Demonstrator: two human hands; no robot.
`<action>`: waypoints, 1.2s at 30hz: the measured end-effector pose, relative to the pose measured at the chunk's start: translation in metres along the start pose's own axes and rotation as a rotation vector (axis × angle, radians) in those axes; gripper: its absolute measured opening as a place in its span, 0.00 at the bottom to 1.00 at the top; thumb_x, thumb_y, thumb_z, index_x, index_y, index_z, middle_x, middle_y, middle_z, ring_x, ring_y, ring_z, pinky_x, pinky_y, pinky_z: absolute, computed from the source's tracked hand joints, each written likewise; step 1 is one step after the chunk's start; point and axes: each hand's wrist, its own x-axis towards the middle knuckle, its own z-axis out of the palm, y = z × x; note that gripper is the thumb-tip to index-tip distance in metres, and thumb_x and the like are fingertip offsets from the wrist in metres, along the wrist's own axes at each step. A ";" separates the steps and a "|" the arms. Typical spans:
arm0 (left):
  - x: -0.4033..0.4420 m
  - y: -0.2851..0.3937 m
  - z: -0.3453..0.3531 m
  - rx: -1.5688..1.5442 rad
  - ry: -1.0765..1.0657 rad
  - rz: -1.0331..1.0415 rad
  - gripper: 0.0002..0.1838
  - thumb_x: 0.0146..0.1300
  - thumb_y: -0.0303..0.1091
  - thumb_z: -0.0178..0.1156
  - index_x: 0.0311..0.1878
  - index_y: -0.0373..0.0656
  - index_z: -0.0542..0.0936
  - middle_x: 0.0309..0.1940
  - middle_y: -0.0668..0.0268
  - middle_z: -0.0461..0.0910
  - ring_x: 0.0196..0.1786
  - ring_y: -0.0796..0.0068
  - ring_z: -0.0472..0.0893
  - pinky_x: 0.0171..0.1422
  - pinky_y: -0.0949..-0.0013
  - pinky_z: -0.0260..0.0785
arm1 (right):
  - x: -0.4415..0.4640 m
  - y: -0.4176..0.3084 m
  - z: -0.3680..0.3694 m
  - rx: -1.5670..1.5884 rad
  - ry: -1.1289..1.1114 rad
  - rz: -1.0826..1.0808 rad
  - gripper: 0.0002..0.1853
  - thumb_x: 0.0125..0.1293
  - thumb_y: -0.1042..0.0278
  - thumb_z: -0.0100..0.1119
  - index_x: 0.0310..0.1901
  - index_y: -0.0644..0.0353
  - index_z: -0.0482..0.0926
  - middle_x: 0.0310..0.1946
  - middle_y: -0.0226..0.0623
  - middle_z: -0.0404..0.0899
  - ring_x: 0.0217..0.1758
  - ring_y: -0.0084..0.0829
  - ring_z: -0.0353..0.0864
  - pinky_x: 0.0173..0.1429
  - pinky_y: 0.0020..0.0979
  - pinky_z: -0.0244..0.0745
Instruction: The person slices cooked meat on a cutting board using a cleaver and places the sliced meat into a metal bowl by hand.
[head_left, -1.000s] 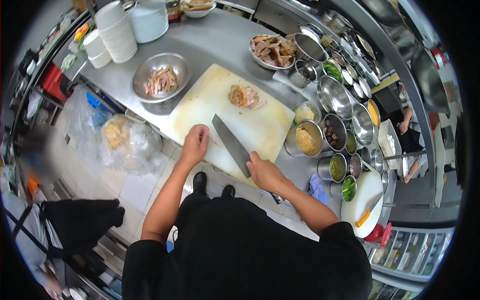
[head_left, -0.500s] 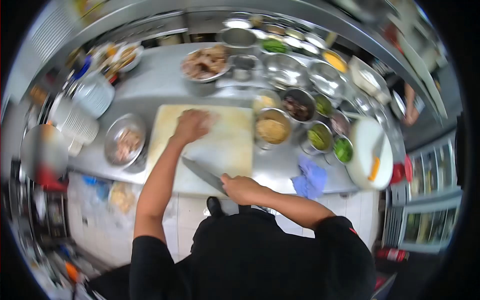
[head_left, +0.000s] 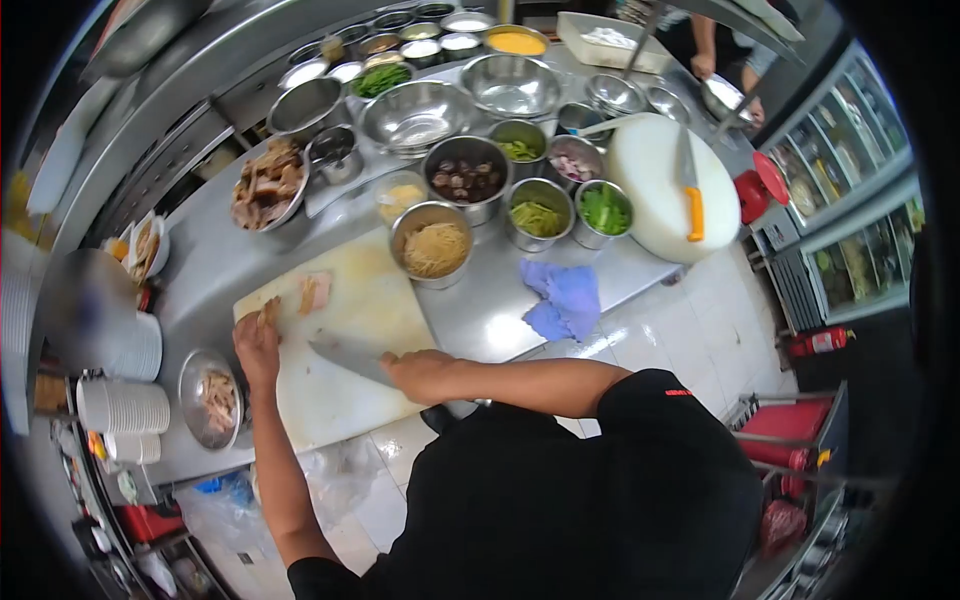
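Observation:
My left hand point(head_left: 258, 345) is closed at the left edge of the white cutting board point(head_left: 370, 290), with a small brownish piece of meat point(head_left: 268, 311) pinched at its fingertips. A pale pink slice of meat point(head_left: 314, 291) lies on the board just right of that hand. My right hand point(head_left: 420, 376) grips a kitchen knife point(head_left: 348, 360) near the board's front right; its blade points left, low over the board or resting on it, I cannot tell which. Left of the board, a metal bowl point(head_left: 190, 392) holds cut meat pieces.
Behind the board stand a bowl of large meat pieces point(head_left: 268, 190) and several metal pots of ingredients. A blue cloth point(head_left: 562, 300) lies to the right. A second knife point(head_left: 690, 190) rests on a round white board point(head_left: 650, 215). Another person's hand point(head_left: 704, 66) holds a bowl at the back right.
My left hand has moved from over the meat on the board to the board's left edge, and its fingers have closed. The knife stays in my right hand. The view has turned right.

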 end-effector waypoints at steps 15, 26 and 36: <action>-0.060 0.041 -0.083 -1.336 0.177 -0.966 0.15 0.68 0.31 0.67 0.55 0.38 0.79 0.43 0.67 0.86 0.46 0.79 0.85 0.54 0.72 0.77 | 0.001 -0.014 -0.009 -0.065 -0.029 0.149 0.20 0.78 0.60 0.45 0.59 0.70 0.66 0.45 0.70 0.81 0.52 0.65 0.81 0.58 0.56 0.74; -0.119 0.073 -0.071 -2.163 0.278 -0.361 0.16 0.64 0.30 0.67 0.54 0.46 0.76 0.51 0.65 0.75 0.57 0.66 0.77 0.66 0.54 0.72 | -0.004 -0.022 -0.006 -0.115 -0.015 0.145 0.18 0.79 0.61 0.42 0.57 0.69 0.65 0.46 0.71 0.81 0.52 0.66 0.81 0.60 0.57 0.73; -0.113 0.081 -0.072 -1.946 0.019 -0.749 0.19 0.68 0.32 0.62 0.60 0.40 0.74 0.45 0.62 0.74 0.40 0.72 0.73 0.42 0.68 0.74 | -0.004 -0.022 -0.003 -0.141 0.011 0.163 0.18 0.78 0.61 0.42 0.58 0.69 0.65 0.46 0.72 0.81 0.53 0.67 0.81 0.60 0.58 0.73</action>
